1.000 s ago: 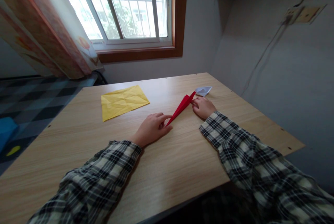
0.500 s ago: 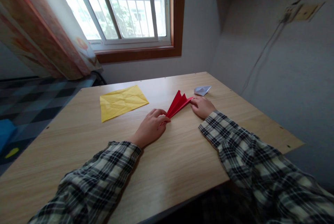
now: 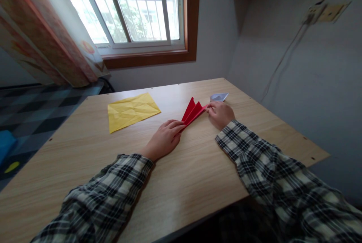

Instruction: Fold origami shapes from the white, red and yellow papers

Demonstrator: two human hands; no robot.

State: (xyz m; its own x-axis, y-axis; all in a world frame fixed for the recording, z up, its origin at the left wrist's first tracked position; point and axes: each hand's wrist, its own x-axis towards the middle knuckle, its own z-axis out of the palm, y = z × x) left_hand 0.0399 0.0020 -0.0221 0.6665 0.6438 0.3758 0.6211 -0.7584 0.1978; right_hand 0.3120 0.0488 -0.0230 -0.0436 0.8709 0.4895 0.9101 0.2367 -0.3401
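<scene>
On the light wood-grain table [image 3: 175, 182], which fills the near and middle of the scene below a barred window [image 3: 135, 9] and a patterned orange curtain [image 3: 42, 35] at the far left, the largest loose thing is a creased square sheet of yellow paper [image 3: 131, 110], lying flat and well apart to the left of the hands, apparently set aside there out of the way. Right of it, near the table's middle, lies the folded red paper piece [image 3: 193, 112], a narrow pointed shape whose layers fan up and apart at the far end; it rests on the table between the two hands, pinned at both ends so that it stays put while its flaps stand open. The left hand [image 3: 165, 139], in a plaid sleeve, lies palm down with its fingers [image 3: 177, 124] pressed on the near tip of the red piece, a flat pressing grip rather than a closed one. The right hand [image 3: 220, 114] is curled at the far tip, its fingertips [image 3: 208, 110] pinching or pressing that corner; I cannot tell whether the paper is between the fingers or only under them. Just beyond the right hand sits a small folded white paper shape [image 3: 219, 97], near it but apart from the red piece. No brand, label or writing can be read anywhere on the papers, the table or the wall socket [image 3: 325, 13].
</scene>
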